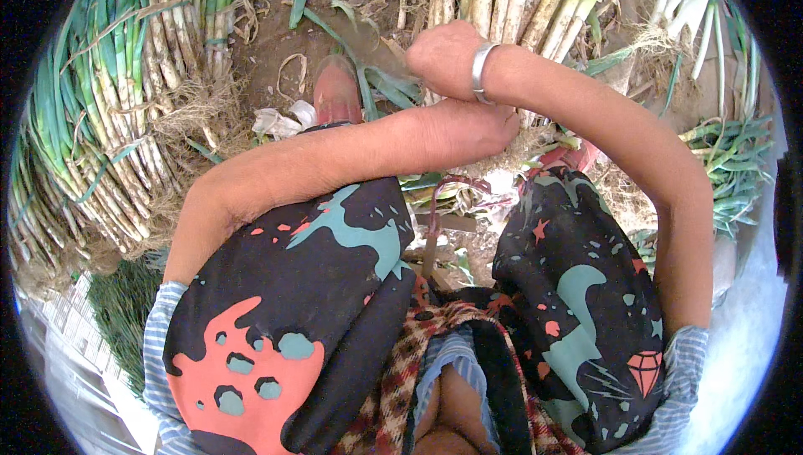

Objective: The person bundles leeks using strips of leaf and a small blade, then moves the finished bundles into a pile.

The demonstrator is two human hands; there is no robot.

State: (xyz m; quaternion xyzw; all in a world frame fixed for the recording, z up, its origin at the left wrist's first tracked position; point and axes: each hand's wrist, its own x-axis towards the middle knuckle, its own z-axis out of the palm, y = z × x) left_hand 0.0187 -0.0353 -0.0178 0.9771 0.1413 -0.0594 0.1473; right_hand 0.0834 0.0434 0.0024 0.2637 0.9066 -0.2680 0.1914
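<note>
My arms cross in front of a bunch of long green onions (514,7) with white stems, just ahead of my knees. My right hand (443,58), with a silver bangle (481,72) on its wrist, is curled closed at the left side of the stems. What its fingers hold is hidden. Under the right wrist, my left hand (481,130) reaches across to the lower end of the same bunch, near the roots (535,141). The fingers of the left hand are out of sight, turned away beneath the hand.
Tied bundles of green onions (104,137) line the left side. More onions with bare roots (690,16) lie at the far right, and green tops (736,171) below them. Loose leaves (389,87) litter the soil (272,33) around my shoe (339,91).
</note>
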